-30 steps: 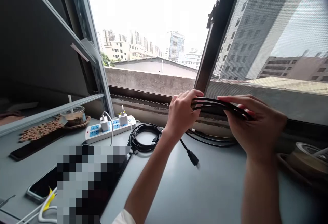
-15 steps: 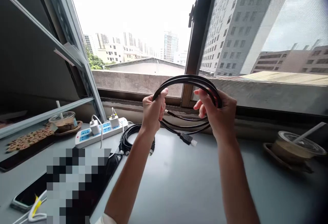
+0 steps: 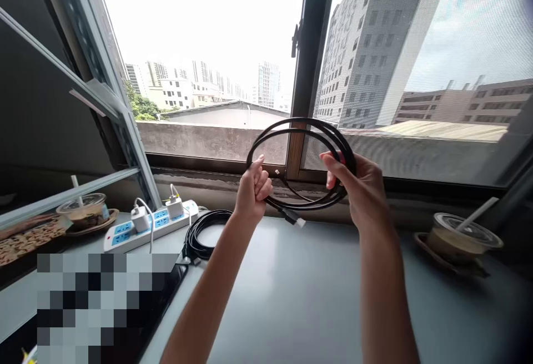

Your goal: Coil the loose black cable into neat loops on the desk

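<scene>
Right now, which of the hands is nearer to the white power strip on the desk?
The left hand. It grips the left side of the raised black cable loop, above and right of the power strip. The right hand holds the loop's far side, farther away.

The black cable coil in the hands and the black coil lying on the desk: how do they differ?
The held cable coil is gripped by the left hand and right hand, raised and standing upright; the desk coil lies flat, untouched. The held coil's loops look wider and looser, the desk coil's tighter. Both are black, round-wound cables.
</scene>
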`<state>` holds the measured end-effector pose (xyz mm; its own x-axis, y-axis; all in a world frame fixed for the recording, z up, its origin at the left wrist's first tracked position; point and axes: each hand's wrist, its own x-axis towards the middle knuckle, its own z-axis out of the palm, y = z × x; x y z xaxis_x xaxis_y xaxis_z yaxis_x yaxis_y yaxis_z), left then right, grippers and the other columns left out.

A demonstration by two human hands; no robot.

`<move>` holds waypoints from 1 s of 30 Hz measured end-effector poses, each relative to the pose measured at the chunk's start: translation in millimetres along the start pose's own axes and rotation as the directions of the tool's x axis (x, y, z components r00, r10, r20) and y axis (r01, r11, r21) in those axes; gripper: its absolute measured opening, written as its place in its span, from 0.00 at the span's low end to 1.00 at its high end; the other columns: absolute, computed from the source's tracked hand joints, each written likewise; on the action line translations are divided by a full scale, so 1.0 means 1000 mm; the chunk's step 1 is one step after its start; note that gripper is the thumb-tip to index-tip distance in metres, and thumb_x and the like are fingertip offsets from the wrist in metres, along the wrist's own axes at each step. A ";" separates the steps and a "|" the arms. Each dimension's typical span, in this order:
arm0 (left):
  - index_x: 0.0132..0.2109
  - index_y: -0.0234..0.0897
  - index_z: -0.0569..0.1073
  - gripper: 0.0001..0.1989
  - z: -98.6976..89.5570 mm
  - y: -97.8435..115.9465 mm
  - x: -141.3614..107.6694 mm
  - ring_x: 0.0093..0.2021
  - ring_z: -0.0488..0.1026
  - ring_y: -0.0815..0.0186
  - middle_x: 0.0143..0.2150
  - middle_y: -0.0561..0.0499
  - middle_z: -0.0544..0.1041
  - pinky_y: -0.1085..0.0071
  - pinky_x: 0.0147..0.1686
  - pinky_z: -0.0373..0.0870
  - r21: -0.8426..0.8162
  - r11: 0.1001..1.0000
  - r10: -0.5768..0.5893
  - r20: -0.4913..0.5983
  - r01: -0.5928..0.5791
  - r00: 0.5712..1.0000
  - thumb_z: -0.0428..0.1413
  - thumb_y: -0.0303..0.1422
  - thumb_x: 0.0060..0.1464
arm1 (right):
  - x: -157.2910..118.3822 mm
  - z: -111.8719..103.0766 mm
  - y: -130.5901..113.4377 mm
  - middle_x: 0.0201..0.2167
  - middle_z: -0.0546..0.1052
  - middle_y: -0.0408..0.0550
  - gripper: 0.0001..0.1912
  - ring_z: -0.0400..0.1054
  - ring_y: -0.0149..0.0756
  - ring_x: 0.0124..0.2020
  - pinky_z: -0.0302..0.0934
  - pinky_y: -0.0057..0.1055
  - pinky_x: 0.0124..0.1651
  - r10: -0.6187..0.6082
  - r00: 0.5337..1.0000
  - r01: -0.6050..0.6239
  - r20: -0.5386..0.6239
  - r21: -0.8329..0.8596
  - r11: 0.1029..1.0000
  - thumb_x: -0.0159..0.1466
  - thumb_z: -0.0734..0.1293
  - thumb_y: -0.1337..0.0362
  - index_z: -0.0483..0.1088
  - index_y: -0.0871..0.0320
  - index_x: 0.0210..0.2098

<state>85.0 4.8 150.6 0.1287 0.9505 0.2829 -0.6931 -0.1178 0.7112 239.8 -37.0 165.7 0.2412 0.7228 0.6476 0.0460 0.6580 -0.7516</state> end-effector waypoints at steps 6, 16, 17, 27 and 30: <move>0.17 0.37 0.45 0.26 0.002 0.007 -0.005 0.08 0.45 0.79 0.10 0.61 0.45 0.80 0.10 0.44 0.104 0.995 0.001 0.019 -0.003 1.000 0.48 0.35 0.58 | -0.001 0.014 0.007 0.11 0.62 0.33 0.13 0.56 0.22 0.11 0.53 0.20 0.15 0.071 0.994 -0.083 0.079 0.160 0.984 0.54 0.70 0.57 0.72 0.57 0.35; 0.20 0.33 0.65 0.18 -0.007 -0.052 0.011 0.12 0.65 0.71 0.14 0.54 0.65 0.78 0.13 0.56 0.566 0.802 -0.258 0.042 0.190 0.965 0.50 0.38 0.54 | -0.014 0.025 -0.009 0.05 0.54 0.31 0.10 0.43 0.20 0.05 0.36 0.23 0.09 -0.005 0.996 0.025 -0.084 0.242 0.970 0.53 0.71 0.60 0.76 0.59 0.32; 0.20 0.34 0.64 0.18 -0.006 -0.050 0.009 0.12 0.65 0.69 0.14 0.54 0.65 0.77 0.12 0.56 0.589 0.782 -0.295 0.065 0.202 0.953 0.50 0.39 0.54 | -0.014 0.026 -0.010 0.05 0.55 0.31 0.09 0.44 0.20 0.05 0.36 0.23 0.10 -0.025 0.995 0.047 -0.099 0.235 0.971 0.54 0.70 0.60 0.76 0.59 0.32; 0.19 0.37 0.67 0.15 -0.010 -0.039 0.009 0.25 0.72 0.64 0.19 0.50 0.70 0.71 0.26 0.70 0.493 0.830 -0.472 0.376 0.259 0.797 0.56 0.36 0.50 | -0.024 0.030 -0.021 0.12 0.64 0.34 0.06 0.49 0.20 0.09 0.45 0.24 0.14 -0.152 0.980 0.110 0.131 0.280 0.954 0.56 0.68 0.63 0.77 0.55 0.33; 0.20 0.37 0.65 0.16 -0.005 -0.030 0.015 0.26 0.70 0.69 0.22 0.53 0.70 0.75 0.29 0.69 0.315 0.926 -0.315 0.335 0.210 0.888 0.58 0.35 0.51 | -0.012 0.025 -0.010 0.08 0.57 0.32 0.07 0.47 0.21 0.09 0.42 0.24 0.13 -0.072 0.995 0.035 0.068 0.433 0.901 0.56 0.67 0.62 0.75 0.55 0.34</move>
<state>104.5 24.1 130.5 0.5702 0.7848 0.2428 -0.3914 -0.0003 0.9202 212.3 -47.0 168.2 0.1704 0.6864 0.7070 -0.3696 0.7096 -0.5999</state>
